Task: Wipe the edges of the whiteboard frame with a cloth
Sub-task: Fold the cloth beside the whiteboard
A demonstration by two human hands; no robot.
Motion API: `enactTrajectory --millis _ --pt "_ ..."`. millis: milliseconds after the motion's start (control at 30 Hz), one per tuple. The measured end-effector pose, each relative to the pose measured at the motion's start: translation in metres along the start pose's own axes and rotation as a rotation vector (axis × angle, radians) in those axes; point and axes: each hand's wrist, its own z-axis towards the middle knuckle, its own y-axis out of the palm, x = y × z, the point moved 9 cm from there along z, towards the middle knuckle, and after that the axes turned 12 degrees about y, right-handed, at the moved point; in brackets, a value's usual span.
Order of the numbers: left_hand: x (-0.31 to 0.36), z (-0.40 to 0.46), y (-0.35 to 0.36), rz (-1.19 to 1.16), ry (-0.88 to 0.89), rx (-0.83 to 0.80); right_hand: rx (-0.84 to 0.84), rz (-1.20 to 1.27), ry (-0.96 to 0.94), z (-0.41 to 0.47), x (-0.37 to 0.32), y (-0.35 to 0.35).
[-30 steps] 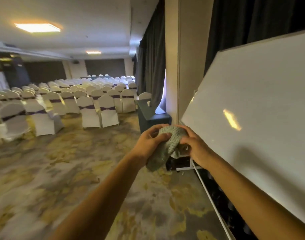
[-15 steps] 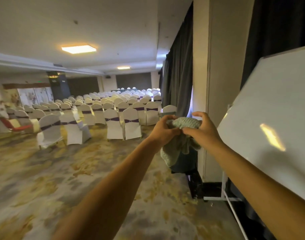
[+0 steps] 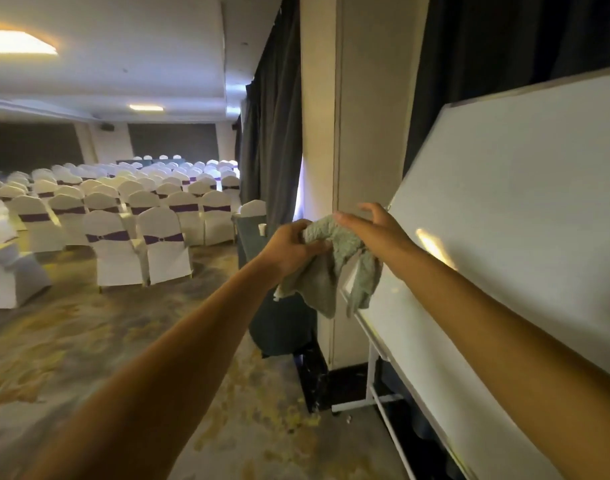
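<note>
A large whiteboard (image 3: 504, 220) on a white wheeled stand fills the right side, its pale frame edge (image 3: 418, 157) running up its left side. A grey-green terry cloth (image 3: 334, 265) hangs over that left edge near the lower corner. My left hand (image 3: 293, 245) grips the cloth's upper left part. My right hand (image 3: 373, 230) rests over the cloth's top with fingers spread, just beside the frame edge; whether it still pinches the cloth is hidden.
A beige pillar (image 3: 352, 133) and dark curtains (image 3: 272, 140) stand right behind the board's left edge. A dark-draped table (image 3: 279, 323) is below the cloth. Rows of white-covered chairs (image 3: 134, 220) fill the carpeted hall on the left.
The cloth was bunched between both hands; now it hangs unfolded across the board's left edge, and my right fingers have spread open. The view has swung toward the board.
</note>
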Motion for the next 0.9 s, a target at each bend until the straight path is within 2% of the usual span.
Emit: enactTrajectory --millis 167,333,567,700,833,900 --pt "-0.057 0.100 0.024 -0.112 0.105 -0.071 -0.005 -0.018 0.076 0.093 0.023 0.003" --pt "-0.084 0.193 0.039 -0.216 0.194 -0.152 0.208 -0.004 -0.023 0.163 0.000 -0.031" --pt "-0.111 0.308 0.088 -0.354 0.240 -0.229 0.477 -0.319 -0.098 0.234 -0.019 -0.074" --pt "-0.119 0.364 0.122 -0.385 0.282 -0.212 0.614 -0.514 -0.028 0.282 -0.016 -0.105" --pt "-0.112 0.423 0.148 -0.382 0.329 -0.261 0.692 -0.580 -0.065 0.327 -0.017 -0.139" --pt "-0.109 0.450 0.150 -0.415 0.353 -0.248 0.690 -0.512 -0.052 0.348 -0.015 -0.156"
